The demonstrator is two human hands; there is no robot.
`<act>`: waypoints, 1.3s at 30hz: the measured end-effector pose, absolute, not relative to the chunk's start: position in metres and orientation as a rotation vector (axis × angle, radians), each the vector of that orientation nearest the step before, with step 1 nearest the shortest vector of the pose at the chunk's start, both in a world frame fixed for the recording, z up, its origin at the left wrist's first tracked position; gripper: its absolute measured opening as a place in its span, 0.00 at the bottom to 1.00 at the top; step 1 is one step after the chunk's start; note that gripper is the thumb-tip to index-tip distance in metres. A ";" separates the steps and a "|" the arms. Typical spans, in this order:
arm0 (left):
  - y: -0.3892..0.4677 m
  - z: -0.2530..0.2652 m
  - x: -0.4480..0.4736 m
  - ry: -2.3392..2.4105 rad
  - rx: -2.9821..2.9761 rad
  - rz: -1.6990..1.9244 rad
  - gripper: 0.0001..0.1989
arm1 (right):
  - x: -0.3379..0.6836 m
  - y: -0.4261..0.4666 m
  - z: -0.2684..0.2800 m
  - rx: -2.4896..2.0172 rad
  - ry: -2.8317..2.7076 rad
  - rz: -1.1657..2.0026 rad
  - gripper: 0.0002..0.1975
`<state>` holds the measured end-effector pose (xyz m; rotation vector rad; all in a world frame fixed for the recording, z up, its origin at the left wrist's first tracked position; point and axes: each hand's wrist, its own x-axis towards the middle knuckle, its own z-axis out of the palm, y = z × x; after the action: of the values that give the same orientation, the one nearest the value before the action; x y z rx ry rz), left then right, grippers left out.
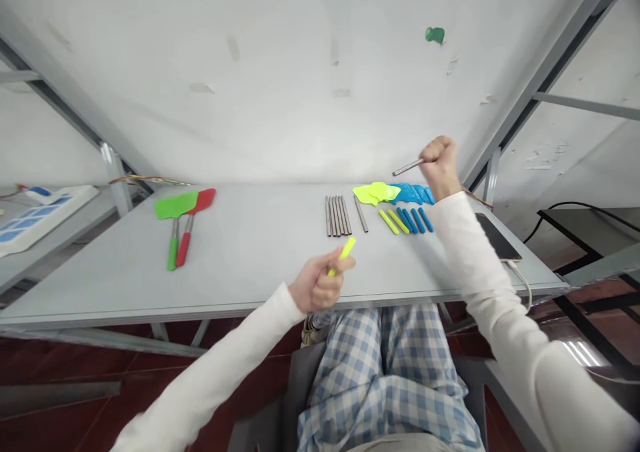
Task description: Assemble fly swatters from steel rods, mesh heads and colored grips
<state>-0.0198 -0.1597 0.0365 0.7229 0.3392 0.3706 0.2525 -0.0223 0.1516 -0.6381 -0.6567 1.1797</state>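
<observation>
My left hand (320, 281) is closed around a yellow spatula handle (347, 247), held upright and tilted near the table's front edge. Raised at the right, my right hand (440, 159) grips a metal rod (407, 167) that points left. Below that rod lie yellow spatula heads (373, 193) and blue spatula heads (413, 193). In front of them are loose yellow handles (389, 223) and several blue handles (425, 220). Several metal rods (339, 216) lie side by side at mid-table, with a single rod (361, 214) just to their right.
A green spatula (176, 205) and a red spatula (203, 200) lie whole on the left of the grey table (260, 252). A dark tablet-like device (497, 237) with a white cable is at the right end. Metal frame posts flank the table; a wall stands behind.
</observation>
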 end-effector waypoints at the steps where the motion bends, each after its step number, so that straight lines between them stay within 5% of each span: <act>1: -0.165 0.033 -0.028 0.322 0.711 0.309 0.21 | 0.263 -0.017 0.155 -0.631 -0.641 1.146 0.24; 6: -0.151 0.038 -0.033 0.507 0.846 0.582 0.07 | 0.234 -0.010 0.125 -0.991 -0.866 1.469 0.19; 13: -0.125 0.035 -0.031 0.888 1.156 1.048 0.15 | 0.151 -0.001 0.064 -1.541 -1.372 1.344 0.07; 21: -0.116 0.028 -0.039 1.178 1.324 1.051 0.17 | 0.160 -0.012 0.057 -1.530 -1.558 1.137 0.03; 26: -0.092 0.024 -0.012 1.228 1.443 1.133 0.17 | 0.177 -0.045 0.061 -1.202 -1.800 1.323 0.17; 33: -0.073 0.031 0.050 0.925 1.836 1.208 0.15 | 0.212 -0.040 0.058 -0.998 -1.567 1.170 0.10; 39: -0.026 0.022 0.050 1.053 2.311 0.880 0.11 | 0.235 -0.020 0.039 -1.253 -1.614 0.761 0.09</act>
<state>0.0500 -0.0260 0.0216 2.3105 1.0529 0.8801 0.2352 -0.0204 0.0390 -1.2531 -1.6137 0.7606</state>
